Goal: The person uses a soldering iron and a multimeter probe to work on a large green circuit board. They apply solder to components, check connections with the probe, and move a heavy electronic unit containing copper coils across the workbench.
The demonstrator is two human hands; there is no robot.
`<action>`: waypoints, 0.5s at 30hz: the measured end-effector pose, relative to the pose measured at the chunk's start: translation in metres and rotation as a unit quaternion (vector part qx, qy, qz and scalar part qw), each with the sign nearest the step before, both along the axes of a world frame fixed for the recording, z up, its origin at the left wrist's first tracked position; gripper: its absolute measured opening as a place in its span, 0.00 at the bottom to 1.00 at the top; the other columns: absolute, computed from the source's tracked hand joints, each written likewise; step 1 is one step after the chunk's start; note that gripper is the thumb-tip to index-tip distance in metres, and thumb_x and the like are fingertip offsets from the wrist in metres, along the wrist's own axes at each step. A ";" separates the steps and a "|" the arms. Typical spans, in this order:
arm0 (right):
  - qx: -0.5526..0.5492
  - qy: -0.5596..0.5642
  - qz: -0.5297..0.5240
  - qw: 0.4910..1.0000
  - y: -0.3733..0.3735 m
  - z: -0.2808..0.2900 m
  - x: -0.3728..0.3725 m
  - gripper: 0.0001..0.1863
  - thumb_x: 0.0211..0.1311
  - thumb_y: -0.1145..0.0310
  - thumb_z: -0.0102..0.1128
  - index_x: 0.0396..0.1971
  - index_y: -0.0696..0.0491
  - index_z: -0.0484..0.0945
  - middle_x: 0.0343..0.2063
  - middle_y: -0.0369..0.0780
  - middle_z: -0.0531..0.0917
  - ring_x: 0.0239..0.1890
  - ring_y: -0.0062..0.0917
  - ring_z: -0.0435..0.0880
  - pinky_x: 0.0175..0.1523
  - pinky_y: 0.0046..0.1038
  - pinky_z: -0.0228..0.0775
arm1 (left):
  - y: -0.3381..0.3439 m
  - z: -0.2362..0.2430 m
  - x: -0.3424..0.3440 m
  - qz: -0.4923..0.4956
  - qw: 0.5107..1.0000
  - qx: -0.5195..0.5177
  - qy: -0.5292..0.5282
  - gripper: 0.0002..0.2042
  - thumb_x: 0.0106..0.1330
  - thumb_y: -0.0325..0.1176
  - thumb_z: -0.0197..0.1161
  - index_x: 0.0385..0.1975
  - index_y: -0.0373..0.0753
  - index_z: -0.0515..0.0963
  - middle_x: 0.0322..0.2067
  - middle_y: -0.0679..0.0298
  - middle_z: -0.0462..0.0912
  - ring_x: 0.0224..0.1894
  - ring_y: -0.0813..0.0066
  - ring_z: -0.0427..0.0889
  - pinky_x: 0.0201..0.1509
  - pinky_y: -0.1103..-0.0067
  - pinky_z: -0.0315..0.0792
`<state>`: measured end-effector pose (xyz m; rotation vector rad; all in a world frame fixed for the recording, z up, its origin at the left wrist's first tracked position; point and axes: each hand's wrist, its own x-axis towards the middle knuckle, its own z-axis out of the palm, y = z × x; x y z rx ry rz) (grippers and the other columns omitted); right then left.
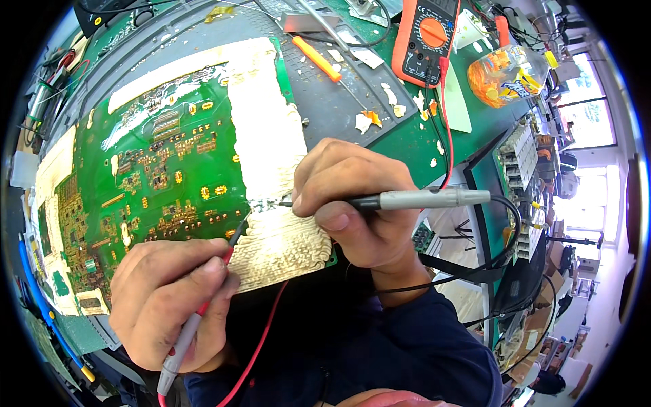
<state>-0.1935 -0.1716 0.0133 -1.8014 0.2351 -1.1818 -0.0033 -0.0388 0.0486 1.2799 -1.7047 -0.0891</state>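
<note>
A large green circuit board [210,149] lies in front of me, with cream-coloured, ridged coating over its right strip, top edge and left side. My left hand [166,292] pinches a red-and-grey test probe [178,349], its dark tip slanting up to the coated strip's edge. From the right, my right hand [363,197] grips a black-and-grey test probe [434,198] held nearly level. Both tips meet a small bare patch [266,205] in the coating, close together; whether they touch metal is too small to tell.
An orange multimeter [427,41] with red and black leads stands beyond the board on the right. Near it lie an orange-handled screwdriver [317,60], scattered coating flakes [366,121] and a plastic bottle [508,74]. A grey mat [298,88] covers part of the green bench.
</note>
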 end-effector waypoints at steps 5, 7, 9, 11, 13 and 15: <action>0.050 -0.023 -0.008 0.998 0.003 -0.001 0.001 0.21 0.71 0.55 0.64 0.30 0.61 0.81 0.24 0.42 0.81 0.29 0.30 0.82 0.34 0.28 0.72 | -0.001 0.001 0.003 -0.020 1.000 -0.016 0.010 0.14 0.50 0.21 0.77 0.36 0.34 0.82 0.34 0.51 0.88 0.29 0.60 0.87 0.31 0.74 0.79; 0.037 -0.028 -0.009 0.999 0.003 -0.002 0.001 0.20 0.70 0.56 0.65 0.31 0.61 0.81 0.25 0.43 0.81 0.29 0.29 0.81 0.35 0.28 0.72 | -0.001 0.000 0.005 -0.026 1.000 -0.006 0.006 0.17 0.48 0.19 0.78 0.38 0.35 0.82 0.35 0.51 0.88 0.29 0.60 0.87 0.32 0.74 0.79; 0.042 -0.048 -0.002 0.998 0.003 -0.005 0.003 0.19 0.70 0.58 0.66 0.31 0.62 0.81 0.26 0.43 0.82 0.30 0.29 0.81 0.36 0.28 0.72 | 0.000 0.000 0.008 -0.035 0.999 0.004 0.000 0.14 0.51 0.19 0.74 0.38 0.33 0.81 0.34 0.47 0.87 0.31 0.58 0.87 0.34 0.73 0.79; 0.053 -0.075 -0.004 0.996 0.004 -0.007 0.005 0.18 0.69 0.59 0.66 0.32 0.62 0.82 0.27 0.43 0.83 0.30 0.28 0.81 0.36 0.27 0.72 | 0.001 0.000 0.011 -0.046 0.999 0.014 -0.010 0.14 0.52 0.19 0.74 0.38 0.32 0.81 0.35 0.45 0.87 0.32 0.58 0.87 0.35 0.73 0.79; 0.043 -0.056 -0.028 0.997 0.005 -0.007 0.007 0.20 0.70 0.56 0.64 0.31 0.61 0.80 0.25 0.40 0.79 0.28 0.26 0.78 0.34 0.26 0.70 | 0.001 0.000 0.012 -0.055 0.998 0.021 -0.012 0.14 0.53 0.19 0.74 0.39 0.32 0.81 0.35 0.45 0.87 0.32 0.58 0.88 0.36 0.73 0.79; 0.027 -0.023 -0.077 0.996 0.008 -0.007 0.009 0.26 0.73 0.47 0.59 0.28 0.57 0.76 0.18 0.35 0.70 0.23 0.24 0.71 0.29 0.23 0.65 | 0.001 0.000 0.012 -0.056 0.998 0.015 -0.016 0.14 0.54 0.19 0.74 0.39 0.32 0.81 0.36 0.45 0.87 0.32 0.59 0.88 0.36 0.73 0.79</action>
